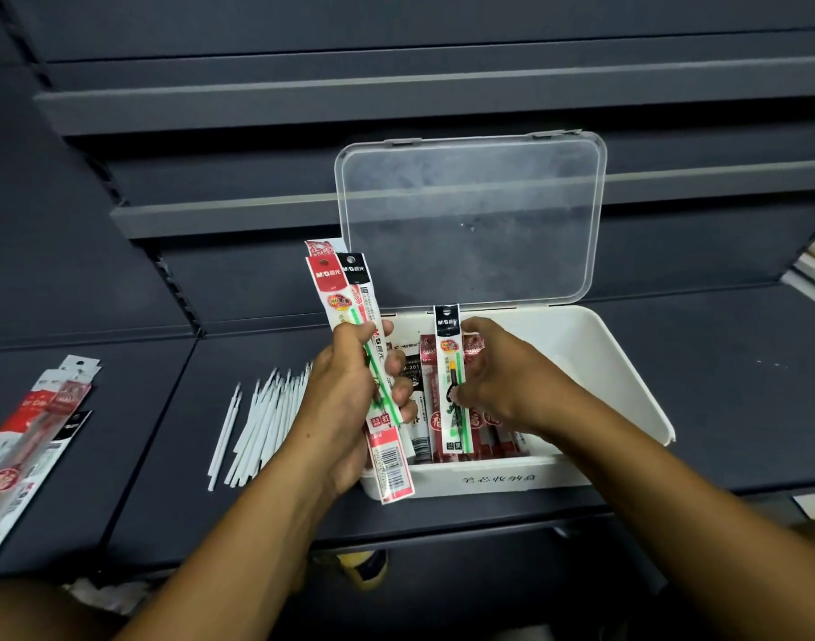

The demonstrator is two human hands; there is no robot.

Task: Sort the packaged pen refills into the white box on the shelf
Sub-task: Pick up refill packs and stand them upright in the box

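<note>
A white box stands on the dark shelf with its clear lid raised. Several packaged pen refills lie in its left half. My left hand grips a small bunch of refill packets, red-topped and black-topped, tilted upright at the box's left edge. My right hand pinches one black-topped refill packet and holds it upright over the packets inside the box.
A row of bare white refills lies on the shelf left of the box. More refill packets are piled at the far left. Grey shelf rails run behind. The shelf's front edge is just below the box.
</note>
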